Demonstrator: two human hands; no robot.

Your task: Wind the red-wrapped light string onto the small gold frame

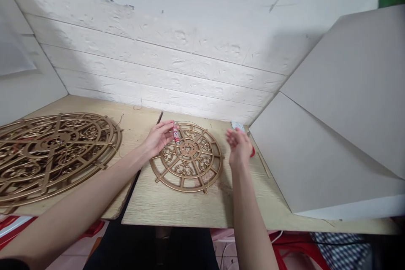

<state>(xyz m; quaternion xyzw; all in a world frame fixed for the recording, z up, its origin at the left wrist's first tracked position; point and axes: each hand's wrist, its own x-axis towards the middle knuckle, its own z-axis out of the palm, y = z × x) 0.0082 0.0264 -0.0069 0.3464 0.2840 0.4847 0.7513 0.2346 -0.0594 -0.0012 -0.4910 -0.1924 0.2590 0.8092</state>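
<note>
White brick-patterned wall panels (190, 67) rise beyond both hands, and a pale wooden bench (177, 213) spreads beneath them. Between the hands lies a round gold openwork frame (193, 150), flat on the bench. Over its far left part, the left hand (160, 137) pinches a small red-and-silver tube (176, 132) at the fingertips; the tube's long axis runs from the wall side back toward the person, its near end close to the frame's hub, though contact cannot be told. Of the two, the left hand is nearer the hub, its forearm slanting in from the near left. The right hand (240, 147) is well apart from the tube, off the frame's right edge, forearm reaching forward, fingers curled; a red object (253, 152) shows at its outer side, and whether it is gripped cannot be told. Farther left of the left hand lie larger gold frames (63, 137), stacked
</note>
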